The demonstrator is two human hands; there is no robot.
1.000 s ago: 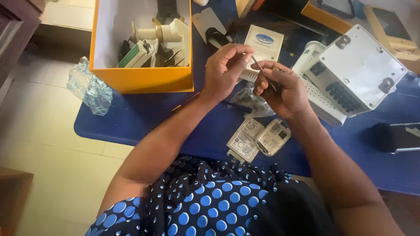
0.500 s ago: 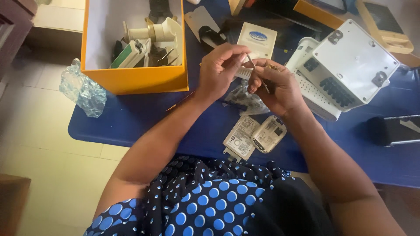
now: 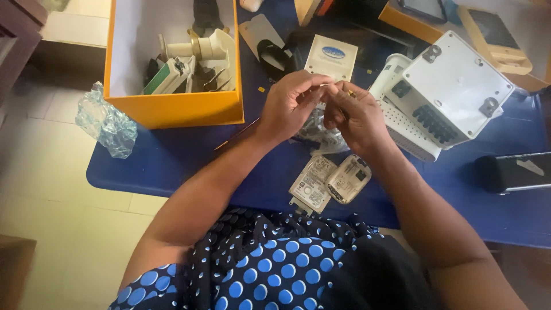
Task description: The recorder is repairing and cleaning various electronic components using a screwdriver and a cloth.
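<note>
My left hand [image 3: 293, 103] and my right hand [image 3: 356, 117] meet above the blue table [image 3: 172, 161], fingertips pinched together on a small thin metal part with a brass-coloured end [image 3: 346, 92]. The part is mostly hidden by the fingers. Below the hands lie two small hard drives [image 3: 330, 181], flat on the table near its front edge. A crumpled clear plastic bag [image 3: 321, 135] sits just under my hands.
An orange box [image 3: 172, 109] with white and black parts stands at the left. A white perforated device with a lid [image 3: 453, 95] is at the right. A white card [image 3: 333, 57], a black oblong box [image 3: 511, 172] and a crumpled plastic bag [image 3: 106, 123] also lie around.
Both hands stay together; the fingers have shifted slightly on the small part. The camera view has drifted a little.
</note>
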